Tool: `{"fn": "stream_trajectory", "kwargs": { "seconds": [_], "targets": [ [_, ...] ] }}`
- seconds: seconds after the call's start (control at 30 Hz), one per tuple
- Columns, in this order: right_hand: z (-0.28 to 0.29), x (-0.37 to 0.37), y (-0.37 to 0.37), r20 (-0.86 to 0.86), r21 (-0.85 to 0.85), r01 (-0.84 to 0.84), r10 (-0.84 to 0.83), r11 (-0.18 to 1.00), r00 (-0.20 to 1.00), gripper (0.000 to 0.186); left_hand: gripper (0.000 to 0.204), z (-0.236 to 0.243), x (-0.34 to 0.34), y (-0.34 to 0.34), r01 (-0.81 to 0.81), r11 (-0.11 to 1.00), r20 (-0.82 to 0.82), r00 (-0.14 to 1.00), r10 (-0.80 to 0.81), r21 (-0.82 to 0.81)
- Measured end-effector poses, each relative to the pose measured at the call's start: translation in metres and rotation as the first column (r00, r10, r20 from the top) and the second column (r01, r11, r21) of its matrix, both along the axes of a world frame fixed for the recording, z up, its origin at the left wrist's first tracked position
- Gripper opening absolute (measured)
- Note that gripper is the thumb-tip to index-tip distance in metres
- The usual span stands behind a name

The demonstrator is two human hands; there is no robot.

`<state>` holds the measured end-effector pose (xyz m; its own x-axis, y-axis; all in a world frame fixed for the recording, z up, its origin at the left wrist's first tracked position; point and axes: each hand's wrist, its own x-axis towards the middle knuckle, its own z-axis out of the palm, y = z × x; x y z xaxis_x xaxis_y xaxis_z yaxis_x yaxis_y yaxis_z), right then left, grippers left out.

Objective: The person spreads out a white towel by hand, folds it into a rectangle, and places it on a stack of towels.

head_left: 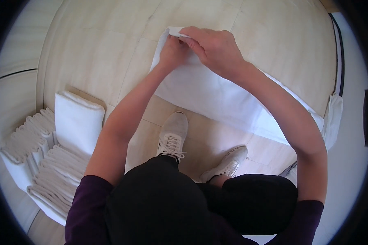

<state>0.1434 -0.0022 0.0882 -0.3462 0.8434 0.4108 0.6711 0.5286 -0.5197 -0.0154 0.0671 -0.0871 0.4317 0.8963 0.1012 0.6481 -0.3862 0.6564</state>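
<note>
Tiled floor (pixel 110 53) under white cloth (pixel 208 90); our right hand (pixel 221 51) pinches its edge, seemingly supporting it; left hand (pixel 174 54) curled, grip hidden.

white cloth (pixel 216 94), cream floor (pixel 98 61), dark purple sleeves (pixel 88 204), black trousers (pixel 255 200), pale beige shoes (pixel 174 126).

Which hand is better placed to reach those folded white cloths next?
Probably the left hand: the folded white cloths sit on that side, and it is nearer to them. The right hand is farther off, beyond the left one, and pinches the edge of the long white cloth.
</note>
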Motion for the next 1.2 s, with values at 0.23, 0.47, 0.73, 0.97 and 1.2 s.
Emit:
{"fn": "stream_trajectory", "kwargs": {
  "seconds": [0.23,0.47,0.73,0.97,1.2],
  "targets": [
    [0.003,-0.008,0.003,-0.029,-0.053,-0.017,0.015,0.998,0.999,0.01,0.025,0.02,-0.023,0.012,-0.249,0.852,0.254,0.883,0.395,-0.46],
    [-0.005,-0.012,-0.014,0.035,-0.143,-0.077,0.083,0.987,0.996,0.017,0.033,0.109,-0.057,-0.05,0.48,0.307,0.449,0.213,0.868,-0.822],
    [-0.029,0.071,-0.122,0.296,-0.347,0.143,-0.036,0.927,0.955,0.063,0.03,0.155,-0.043,-0.051,0.371,0.431,0.569,0.543,0.618,-0.823],
    [-0.009,0.22,-0.239,0.405,-0.006,0.691,-0.63,0.723,0.662,0.042,0.024,0.174,-0.053,-0.042,0.416,0.493,0.636,0.353,0.687,-0.764],
    [-0.067,0.181,-0.321,0.552,-0.261,0.406,-0.209,0.876,0.807,0.033,0.032,0.125,-0.119,-0.107,0.0,0.556,0.347,0.781,0.52,-0.831]
  ]
}}
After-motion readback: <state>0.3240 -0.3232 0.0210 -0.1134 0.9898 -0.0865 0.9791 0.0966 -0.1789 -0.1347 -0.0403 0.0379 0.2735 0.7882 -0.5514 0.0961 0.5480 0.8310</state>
